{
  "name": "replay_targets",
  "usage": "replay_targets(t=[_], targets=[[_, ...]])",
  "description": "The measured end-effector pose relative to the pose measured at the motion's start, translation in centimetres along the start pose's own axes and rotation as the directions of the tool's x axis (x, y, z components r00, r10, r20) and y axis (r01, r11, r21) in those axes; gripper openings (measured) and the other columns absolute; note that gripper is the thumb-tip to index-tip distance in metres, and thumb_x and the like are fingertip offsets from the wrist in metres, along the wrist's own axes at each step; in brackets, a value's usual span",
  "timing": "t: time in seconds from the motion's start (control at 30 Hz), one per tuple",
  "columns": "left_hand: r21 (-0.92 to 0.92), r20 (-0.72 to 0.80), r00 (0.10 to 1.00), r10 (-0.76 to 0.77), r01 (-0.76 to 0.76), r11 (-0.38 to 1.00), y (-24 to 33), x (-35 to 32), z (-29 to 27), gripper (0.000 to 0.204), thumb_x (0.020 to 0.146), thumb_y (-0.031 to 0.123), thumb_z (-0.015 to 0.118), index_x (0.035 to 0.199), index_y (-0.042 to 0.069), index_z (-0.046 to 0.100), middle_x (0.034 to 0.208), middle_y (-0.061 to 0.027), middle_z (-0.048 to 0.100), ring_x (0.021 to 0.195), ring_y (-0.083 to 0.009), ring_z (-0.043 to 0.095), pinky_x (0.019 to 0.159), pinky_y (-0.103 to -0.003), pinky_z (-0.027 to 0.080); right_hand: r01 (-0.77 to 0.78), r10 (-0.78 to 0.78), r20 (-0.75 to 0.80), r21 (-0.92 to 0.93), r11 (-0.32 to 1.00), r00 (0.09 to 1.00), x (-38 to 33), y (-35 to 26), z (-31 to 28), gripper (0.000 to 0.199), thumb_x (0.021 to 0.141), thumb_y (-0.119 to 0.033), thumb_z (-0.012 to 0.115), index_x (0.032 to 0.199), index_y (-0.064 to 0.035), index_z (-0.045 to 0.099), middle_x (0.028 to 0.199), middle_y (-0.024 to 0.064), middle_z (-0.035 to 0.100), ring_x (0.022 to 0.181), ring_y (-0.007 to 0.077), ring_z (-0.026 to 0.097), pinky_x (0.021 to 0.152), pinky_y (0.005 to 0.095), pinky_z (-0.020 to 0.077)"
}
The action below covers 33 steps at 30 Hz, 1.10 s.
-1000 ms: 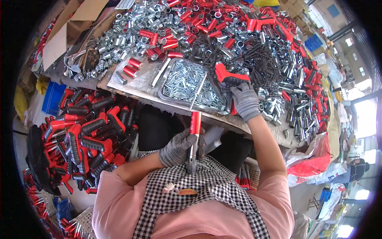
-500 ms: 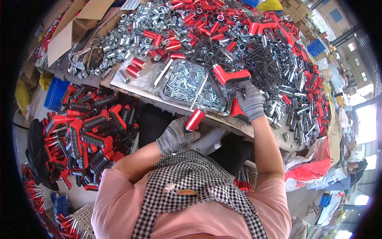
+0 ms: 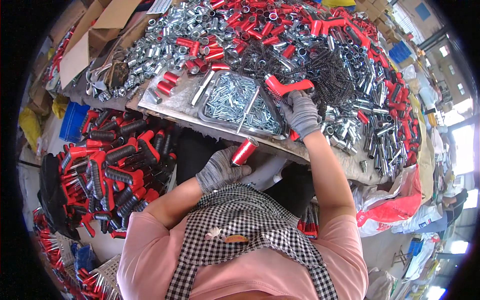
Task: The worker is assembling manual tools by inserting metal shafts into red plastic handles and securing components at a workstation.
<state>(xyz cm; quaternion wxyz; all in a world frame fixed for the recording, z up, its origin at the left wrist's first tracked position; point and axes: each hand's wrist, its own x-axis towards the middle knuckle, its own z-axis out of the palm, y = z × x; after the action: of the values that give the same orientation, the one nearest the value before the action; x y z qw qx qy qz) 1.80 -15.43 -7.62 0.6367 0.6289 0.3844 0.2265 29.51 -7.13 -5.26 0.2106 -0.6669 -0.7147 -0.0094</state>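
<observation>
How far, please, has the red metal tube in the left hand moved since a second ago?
Yes: the red metal tube tilted from upright to slanting, staying below the metal tray.

The red tube (image 3: 244, 151) looks glossy metal. Knitted grey cloth gloves cover both hands; the screws (image 3: 235, 102) gleam bright steel.

Grey knit gloves; pink sleeves; checked apron
</observation>
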Motion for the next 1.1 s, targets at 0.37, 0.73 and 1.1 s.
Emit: replay_targets(t=[0.37,0.73,1.1], targets=[[0.050,0.016,0.997,0.077,-0.078,0.996,-1.9,0.3,0.5,0.037,0.073,0.023,0.075,0.099,0.002,0.059,0.081,-0.0106,0.063,0.075,-0.0194,0.061,0.073,-0.033,0.051,0.004,-0.006,-0.018,-0.108,0.994,1.000,-0.3,-1.1,-0.4,0.026,0.070,-0.016,0.061,0.095,-0.0094,0.065,0.099,0.0167,0.063,0.095,0.0345,0.059,0.087,0.0426,0.0467],[0.129,0.024,0.999,0.049,-0.052,0.990,-0.9,-0.8,0.7,0.035,0.076,0.015,0.075,0.103,0.000,0.059,0.092,-0.0065,0.065,0.085,-0.0134,0.061,0.081,-0.030,0.049,-0.094,0.091,0.077,0.037,0.995,0.993,-0.1,-1.1,-2.2,0.024,0.078,-0.022,0.065,0.096,-0.0069,0.066,0.094,0.0149,0.067,0.090,0.0313,0.063,0.082,0.0389,0.0488],[0.617,0.197,0.953,0.229,-0.302,0.727,0.3,0.9,0.6,0.044,0.071,0.036,0.073,0.098,0.003,0.060,0.082,-0.0189,0.063,0.078,-0.0372,0.062,0.070,-0.042,0.050,0.254,-0.398,0.152,0.557,0.791,0.905,-11.4,-6.6,-5.8,0.017,0.079,-0.022,0.066,0.090,-0.0091,0.063,0.083,0.0130,0.063,0.074,0.0334,0.061,0.067,0.0416,0.0498]])
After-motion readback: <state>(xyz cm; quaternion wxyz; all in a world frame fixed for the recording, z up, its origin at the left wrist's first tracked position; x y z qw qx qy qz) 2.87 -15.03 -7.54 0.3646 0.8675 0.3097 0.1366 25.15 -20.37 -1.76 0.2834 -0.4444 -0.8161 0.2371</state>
